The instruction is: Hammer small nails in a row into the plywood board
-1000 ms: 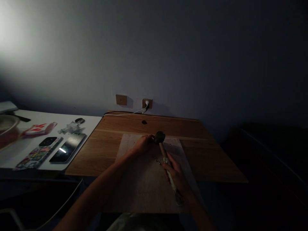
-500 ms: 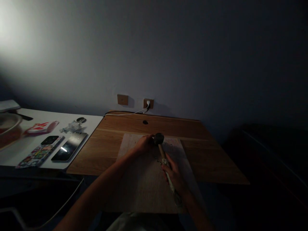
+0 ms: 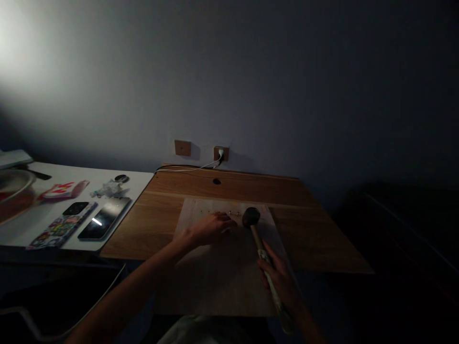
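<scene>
My right hand (image 3: 278,272) is closed around the wrapped handle of a mallet (image 3: 251,217). Its dark, rounded head points away from me, over the right part of a pale wooden board (image 3: 215,286). My left hand (image 3: 215,227) is low over the board's far half, left of the mallet head. Its fingers are bent together, and whatever is between them is hidden in shadow. Just beyond the left hand, several tiny shiny pieces, perhaps nails, form a row near the board's far edge; one small metal piece (image 3: 230,212) is among them.
Under the board is a brown wooden table (image 3: 322,243). To the left, a white table (image 3: 143,179) bears a phone (image 3: 103,220), a patterned phone-like item (image 3: 59,229), crumpled plastic (image 3: 110,188), a red-and-white packet (image 3: 66,190) and a clear bowl (image 3: 16,191). Cables run to a wall socket (image 3: 221,154).
The mallet and my right hand have moved right and toward me. My left hand has come back from the board's far edge, over where loose metal pieces lay, uncovering the row of tiny pieces.
</scene>
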Motion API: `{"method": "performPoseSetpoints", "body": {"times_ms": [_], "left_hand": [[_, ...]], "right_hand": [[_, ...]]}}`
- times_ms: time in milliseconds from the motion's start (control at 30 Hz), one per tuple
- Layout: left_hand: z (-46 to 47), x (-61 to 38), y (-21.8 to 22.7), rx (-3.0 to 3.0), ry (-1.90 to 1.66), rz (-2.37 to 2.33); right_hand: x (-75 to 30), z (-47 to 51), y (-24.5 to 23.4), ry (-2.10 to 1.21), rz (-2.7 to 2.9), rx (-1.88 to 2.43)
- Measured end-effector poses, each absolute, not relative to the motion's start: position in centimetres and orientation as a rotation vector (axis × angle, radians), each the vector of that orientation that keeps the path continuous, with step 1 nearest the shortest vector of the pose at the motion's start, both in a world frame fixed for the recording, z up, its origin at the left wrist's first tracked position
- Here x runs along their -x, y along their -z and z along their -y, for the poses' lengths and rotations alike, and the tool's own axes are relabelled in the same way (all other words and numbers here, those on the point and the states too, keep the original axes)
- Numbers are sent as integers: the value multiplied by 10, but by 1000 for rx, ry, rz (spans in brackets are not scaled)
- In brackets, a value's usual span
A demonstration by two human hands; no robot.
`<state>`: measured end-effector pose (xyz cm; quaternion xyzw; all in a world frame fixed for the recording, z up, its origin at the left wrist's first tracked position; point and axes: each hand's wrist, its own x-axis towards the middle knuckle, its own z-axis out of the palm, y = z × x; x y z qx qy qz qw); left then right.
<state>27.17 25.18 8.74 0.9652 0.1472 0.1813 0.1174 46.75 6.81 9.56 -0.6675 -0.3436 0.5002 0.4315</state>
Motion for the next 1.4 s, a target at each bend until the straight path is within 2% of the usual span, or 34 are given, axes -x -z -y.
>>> {"method": "performPoseSetpoints", "body": {"times_ms": [267,367,500,700,1400], "left_hand": [[-230,-275,-88,-3107,-407,-394],[-241,-272,-84,-2865,-531,-455],[-270,-270,-76,-2409,-803,-827],[-291,-275,-59,-2296,-827,-1088],[-293,-273,-50,-2338,-839,-1070]], "right_hand": [[-469,-67,-81,-1219,846,1646],[-469,-67,-81,-1224,855,1661],[-468,-67,-82,-1213,854,1653],[-467,-67,-82,-1205,854,1665],[-467,-67,-83,-1195,882,1664]]}}
